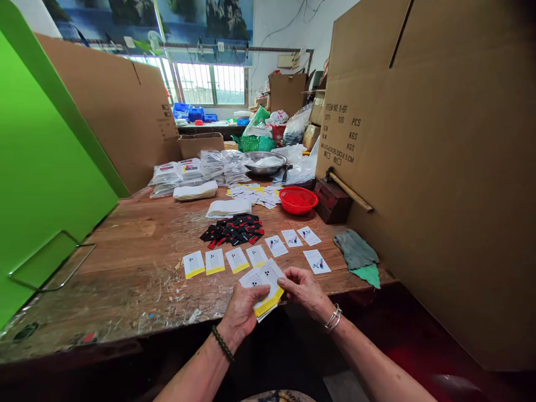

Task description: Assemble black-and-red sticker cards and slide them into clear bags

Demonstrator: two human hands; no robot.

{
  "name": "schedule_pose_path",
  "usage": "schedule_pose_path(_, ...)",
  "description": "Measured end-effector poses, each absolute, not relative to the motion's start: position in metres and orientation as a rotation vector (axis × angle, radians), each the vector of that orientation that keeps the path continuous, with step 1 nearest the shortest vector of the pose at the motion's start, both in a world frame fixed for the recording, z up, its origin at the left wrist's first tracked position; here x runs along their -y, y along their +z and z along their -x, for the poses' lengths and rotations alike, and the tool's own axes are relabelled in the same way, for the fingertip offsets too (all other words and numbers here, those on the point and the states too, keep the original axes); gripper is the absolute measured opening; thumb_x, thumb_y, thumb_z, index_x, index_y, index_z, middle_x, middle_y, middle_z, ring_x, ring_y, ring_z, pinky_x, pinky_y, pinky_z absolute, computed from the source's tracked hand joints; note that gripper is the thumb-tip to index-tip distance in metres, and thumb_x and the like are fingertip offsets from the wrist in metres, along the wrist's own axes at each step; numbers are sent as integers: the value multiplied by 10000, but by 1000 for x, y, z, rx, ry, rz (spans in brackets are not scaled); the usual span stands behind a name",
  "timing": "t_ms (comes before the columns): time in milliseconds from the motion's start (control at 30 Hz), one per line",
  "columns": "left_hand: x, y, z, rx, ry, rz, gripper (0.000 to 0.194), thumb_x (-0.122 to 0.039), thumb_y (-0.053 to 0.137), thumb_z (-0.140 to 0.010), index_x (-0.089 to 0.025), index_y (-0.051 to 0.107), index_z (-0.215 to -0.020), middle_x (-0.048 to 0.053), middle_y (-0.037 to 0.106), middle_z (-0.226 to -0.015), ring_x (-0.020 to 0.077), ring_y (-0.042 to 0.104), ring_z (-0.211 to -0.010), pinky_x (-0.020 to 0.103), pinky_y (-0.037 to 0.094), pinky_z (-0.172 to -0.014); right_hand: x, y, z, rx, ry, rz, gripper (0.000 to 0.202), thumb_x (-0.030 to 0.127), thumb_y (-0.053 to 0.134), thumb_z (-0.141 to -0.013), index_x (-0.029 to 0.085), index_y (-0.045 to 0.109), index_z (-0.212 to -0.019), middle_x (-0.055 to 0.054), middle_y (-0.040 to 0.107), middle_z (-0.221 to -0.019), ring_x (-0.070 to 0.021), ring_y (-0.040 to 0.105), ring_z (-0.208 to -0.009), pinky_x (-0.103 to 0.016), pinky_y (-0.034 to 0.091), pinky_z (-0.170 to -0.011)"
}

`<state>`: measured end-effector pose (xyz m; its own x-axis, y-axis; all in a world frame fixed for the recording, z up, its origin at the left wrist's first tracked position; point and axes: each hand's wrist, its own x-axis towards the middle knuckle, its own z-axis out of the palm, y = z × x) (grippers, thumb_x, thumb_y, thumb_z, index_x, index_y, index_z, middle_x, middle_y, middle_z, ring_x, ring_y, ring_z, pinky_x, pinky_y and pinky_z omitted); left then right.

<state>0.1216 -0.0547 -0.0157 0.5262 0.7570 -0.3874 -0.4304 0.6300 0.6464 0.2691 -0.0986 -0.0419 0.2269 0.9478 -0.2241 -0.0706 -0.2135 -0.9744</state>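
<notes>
My left hand (pixel 243 307) clasps the cards (pixel 271 274) at six o'clock, my right hand (pixel 305 289) pinching their edge; I judge this step as fanning, the next move calling for a single-card pinch; a row (pixel 237 259) lies at ten o'clock from them

Washed-out glare at the barred window (pixel 230 84), deep shadow beneath the table (pixel 138 279), wide-angle stretching toward the edges

cards (pixel 272 278): white, yellow band, black dots | tags (pixel 235 230): black, red | basket (pixel 298 210): red | panel (pixel 50 145): bright green
</notes>
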Motion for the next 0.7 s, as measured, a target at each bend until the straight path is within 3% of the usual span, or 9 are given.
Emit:
schedule_pose_path(100,53,-19,-122,-717,767,-527,490,-28,812,-421,-104,708,-894,113,761,-925,281,711,-799,394,573,-792,100,-42,-274,866,1224,1491,488,637,678,-662,164,600,-759,55,525,-491,-53,411,-411,-174,298,-400)
schedule_pose_path(200,50,-24,-122,-701,785,-569,498,-62,845,-424,-98,699,-899,124,758,-924,294,712,-816,402,568,-805,102,-45,-285,823,1137,1536,464,612,646,-679,162,600,-782,69,489,-461,-45,363,-371,-179,270,-385)
schedule_pose_path(400,48,-20,-121,-731,784,-536,495,-49,813,-439,-125,683,-911,93,755,-928,266,710,-821,385,570,-801,102,-61,-320,827,732,1725,388,481,568,-715,207,474,-972,83,502,-562,-114,459,-383,-228,322,-383)
schedule_pose_path(533,49,-16,-124,-787,779,-533,438,5,718,-413,-122,687,-831,62,753,-835,228,695,-709,367,578,-739,104,-67,-325,1093,316,1982,207,346,512,-794,211,473,-946,38,523,-644,-166,562,-567,-282,413,-553)
schedule_pose_path(700,51,-18,-127,-757,813,-572,478,-32,788,-404,-120,706,-866,75,758,-870,234,690,-746,372,571,-761,111,-54,-308,1312,-30,2109,204,295,495,-850,190,597,-992,-122,558,-1057,-220,582,-820,-339,439,-691)
